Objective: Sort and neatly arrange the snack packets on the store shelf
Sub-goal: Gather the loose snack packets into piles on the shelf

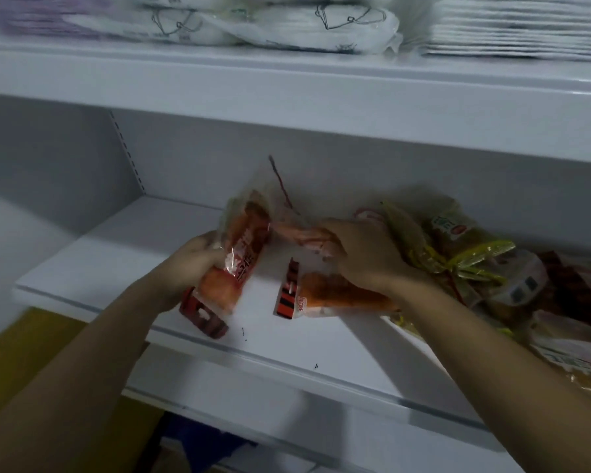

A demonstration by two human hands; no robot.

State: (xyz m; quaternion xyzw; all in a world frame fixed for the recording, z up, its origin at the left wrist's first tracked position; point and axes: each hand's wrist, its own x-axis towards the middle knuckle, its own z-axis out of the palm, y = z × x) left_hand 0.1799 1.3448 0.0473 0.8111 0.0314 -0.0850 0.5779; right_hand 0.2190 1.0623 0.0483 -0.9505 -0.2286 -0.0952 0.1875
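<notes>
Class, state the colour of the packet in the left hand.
Orange and red packet, seen in the head view.

A shop; white display shelves [287, 339] bearing snack packets [464, 254].

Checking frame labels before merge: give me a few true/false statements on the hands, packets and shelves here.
1. The left hand grips an orange packet tilted above the middle shelf. True.
2. The right hand is idle, off the shelf. False: it reaches among packets at the shelf, fingers on a clear wrapper with red print.
3. A second orange packet lies on the shelf under the right wrist. True.
4. The loose heap of packets sits at the shelf's left end. False: it is on the right.
5. The top shelf holds white plastic-wrapped packs. True.
</notes>
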